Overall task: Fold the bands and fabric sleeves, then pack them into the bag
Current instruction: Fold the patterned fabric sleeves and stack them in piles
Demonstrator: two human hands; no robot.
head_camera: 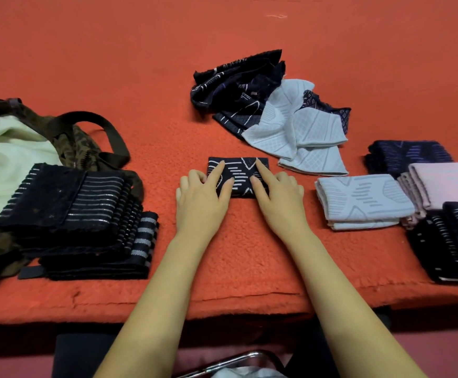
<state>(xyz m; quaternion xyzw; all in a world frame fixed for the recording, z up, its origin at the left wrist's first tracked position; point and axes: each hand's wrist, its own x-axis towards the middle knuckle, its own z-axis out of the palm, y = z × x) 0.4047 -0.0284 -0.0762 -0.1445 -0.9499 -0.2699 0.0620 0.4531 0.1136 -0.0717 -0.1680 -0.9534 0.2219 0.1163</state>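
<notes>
Both hands lie flat on a folded black sleeve (pixel 238 167) patterned with white lines, at the middle of the orange counter (pixel 140 77) near its front edge. The left hand (pixel 203 193) and right hand (pixel 277 193) sit side by side, fingers straight, pressing down and gripping nothing. Folded black bands (pixel 72 214) are stacked against the camouflage bag (pixel 4 148) at the left.
</notes>
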